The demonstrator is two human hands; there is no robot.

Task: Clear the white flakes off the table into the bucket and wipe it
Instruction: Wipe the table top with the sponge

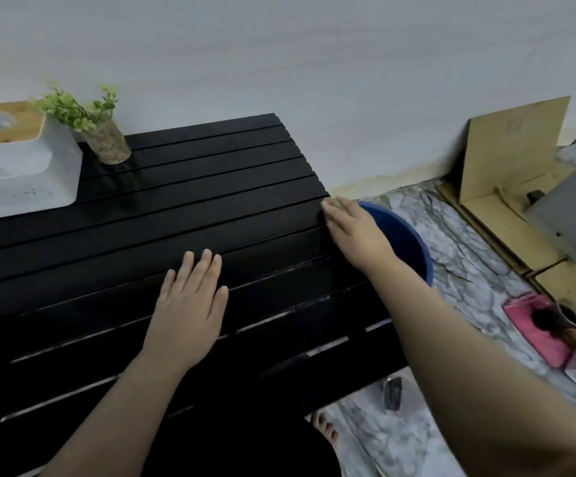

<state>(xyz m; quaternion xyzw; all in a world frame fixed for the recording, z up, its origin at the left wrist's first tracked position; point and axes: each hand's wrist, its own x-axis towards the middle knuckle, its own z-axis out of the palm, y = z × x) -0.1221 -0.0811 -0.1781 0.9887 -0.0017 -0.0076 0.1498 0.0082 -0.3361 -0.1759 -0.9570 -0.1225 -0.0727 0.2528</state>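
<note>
The black slatted table (183,208) fills the left and middle of the head view. I see no white flakes on its top. My left hand (190,304) lies flat on the slats, palm down, fingers together, holding nothing. My right hand (352,228) is flat at the table's right edge, fingers extended over the rim. Just beyond that edge, on the floor, stands the blue bucket (407,242), partly hidden by my right hand and forearm. What is inside it is not visible.
A white tissue box with a wooden lid (21,166) and a small potted plant (107,139) stand at the table's far left. Cardboard (510,149), a grey box (575,211) and a pink item (541,325) lie on the marble-patterned floor at right. A bare foot (326,428) shows below the table.
</note>
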